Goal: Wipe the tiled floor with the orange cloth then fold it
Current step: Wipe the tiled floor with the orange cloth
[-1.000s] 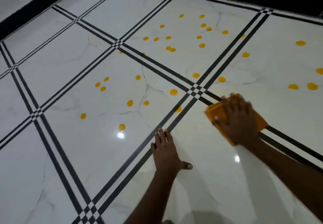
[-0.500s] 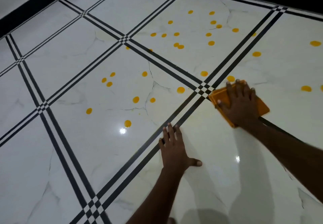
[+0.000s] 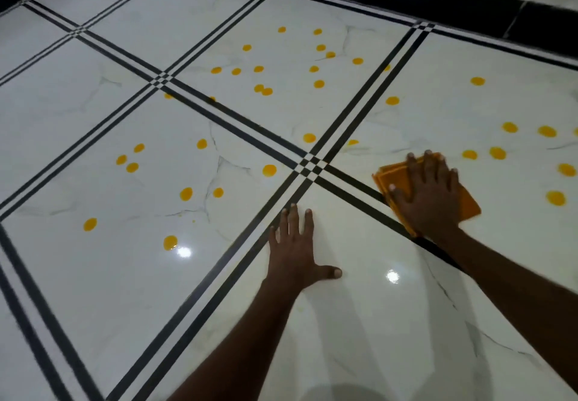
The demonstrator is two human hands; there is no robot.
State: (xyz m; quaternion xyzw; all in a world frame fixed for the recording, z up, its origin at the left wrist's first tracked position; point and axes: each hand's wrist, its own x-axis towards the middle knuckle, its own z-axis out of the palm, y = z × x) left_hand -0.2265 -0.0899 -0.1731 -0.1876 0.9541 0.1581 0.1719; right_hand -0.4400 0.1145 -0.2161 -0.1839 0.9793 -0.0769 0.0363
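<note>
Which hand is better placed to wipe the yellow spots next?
Right. The right hand already presses on the orange cloth, with yellow spots just beyond it. The left hand lies flat on bare tile.

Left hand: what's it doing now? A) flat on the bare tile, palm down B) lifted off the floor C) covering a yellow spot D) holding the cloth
A: the left hand lies flat with fingers spread on clean tile, while the cloth sits under the right hand.
</note>
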